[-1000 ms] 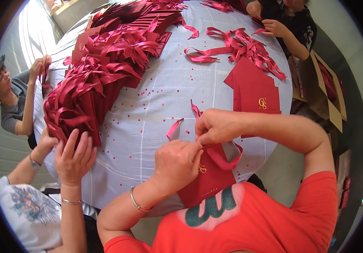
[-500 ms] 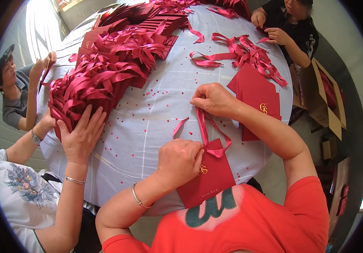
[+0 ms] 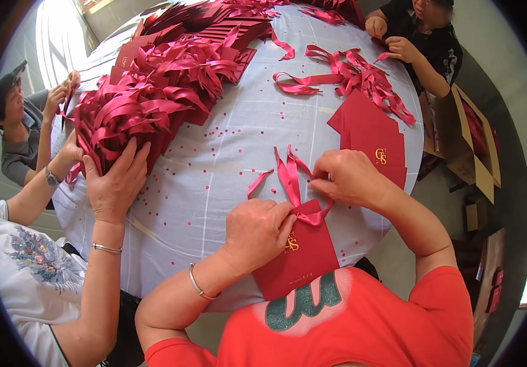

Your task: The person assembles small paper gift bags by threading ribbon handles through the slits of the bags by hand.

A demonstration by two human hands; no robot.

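A flat red paper bag [image 3: 312, 260] with gold lettering lies at the table's near edge, against my red shirt. My left hand [image 3: 254, 232] pinches its top edge, thumb and fingers closed beside the ribbon. From that edge a dark pink satin ribbon [image 3: 289, 177] extends over the cloth, its ends pointing away from me, with a loop across the bag's top. My right hand [image 3: 350, 177] is closed at the ribbon's right side, fingertips pinching the loop; the exact grip is partly hidden. Right of it lies a stack of red bags [image 3: 373, 131].
Loose ribbons [image 3: 367, 76] lie beyond the stack. A large heap of ribboned bags [image 3: 147, 110] fills the left, where a co-worker's hands [image 3: 116, 183] rest. Two other people work at the far edges. Pink paper dots dot the tablecloth [image 3: 214, 177]; a cardboard box [image 3: 468, 144] stands right.
My right hand has let the upright ribbon strand drop and come down and right to the loop. My left hand keeps its pinch. The co-worker's hands on the heap shifted slightly.
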